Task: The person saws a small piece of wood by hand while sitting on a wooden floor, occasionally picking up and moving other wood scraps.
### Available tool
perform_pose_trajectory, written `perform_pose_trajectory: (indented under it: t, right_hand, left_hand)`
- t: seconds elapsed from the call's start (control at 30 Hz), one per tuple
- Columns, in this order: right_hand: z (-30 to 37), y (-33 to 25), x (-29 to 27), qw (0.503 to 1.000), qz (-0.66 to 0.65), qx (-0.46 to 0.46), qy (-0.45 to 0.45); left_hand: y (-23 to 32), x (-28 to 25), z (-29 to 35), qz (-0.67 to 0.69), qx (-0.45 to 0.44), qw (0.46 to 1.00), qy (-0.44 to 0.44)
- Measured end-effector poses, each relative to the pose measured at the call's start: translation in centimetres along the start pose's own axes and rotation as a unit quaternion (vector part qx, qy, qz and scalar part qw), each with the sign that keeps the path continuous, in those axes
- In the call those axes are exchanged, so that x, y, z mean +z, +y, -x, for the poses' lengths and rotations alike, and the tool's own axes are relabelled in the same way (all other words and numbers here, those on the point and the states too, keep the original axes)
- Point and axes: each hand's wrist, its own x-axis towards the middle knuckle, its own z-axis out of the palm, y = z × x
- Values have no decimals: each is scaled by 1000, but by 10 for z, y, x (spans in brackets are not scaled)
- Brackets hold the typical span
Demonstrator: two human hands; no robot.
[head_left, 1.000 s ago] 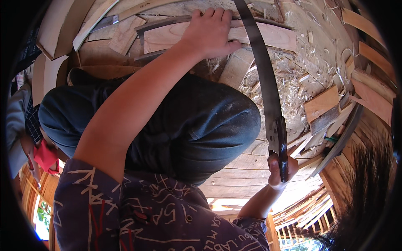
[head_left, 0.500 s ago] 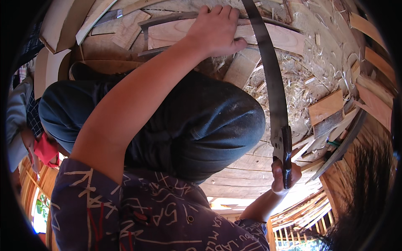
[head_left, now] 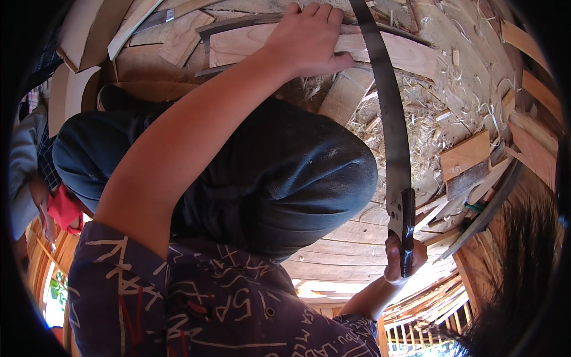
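My left hand (head_left: 310, 40) grips a curved, pale wooden board (head_left: 241, 46), its fingers over the far edge and its thumb on the near side. In my right hand (head_left: 405, 260) is the dark handle of a handsaw (head_left: 391, 113). The long, slightly curved blade runs away from me and crosses over the board, just right of my left hand. Its toothed edge faces left, and the tip passes out of the top of the view. I cannot tell how deep the teeth sit in the wood.
Wood shavings (head_left: 422, 125) litter the plank floor beyond my bent knee (head_left: 333, 172). Several offcuts (head_left: 467, 156) lie at the right, beside curved strips of timber. Large boards (head_left: 95, 35) stand at the upper left. Another person's sleeve (head_left: 27, 154) shows at the left edge.
The saw has slid a little toward me, its handle now lower in the view. My left hand keeps its hold on the board.
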Motion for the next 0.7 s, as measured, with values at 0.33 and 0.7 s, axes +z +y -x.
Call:
perform_pose_trajectory:
  t: [0.33,0.7]
  right_hand:
    - [-40,2,12,997,35,-52,-42]
    - [-31,-1,17,1000,-1,-29,2]
  left_hand:
    - [-5,-3,-3,17,12,1000,23]
    - [-14,7,-2,33,89,989,116]
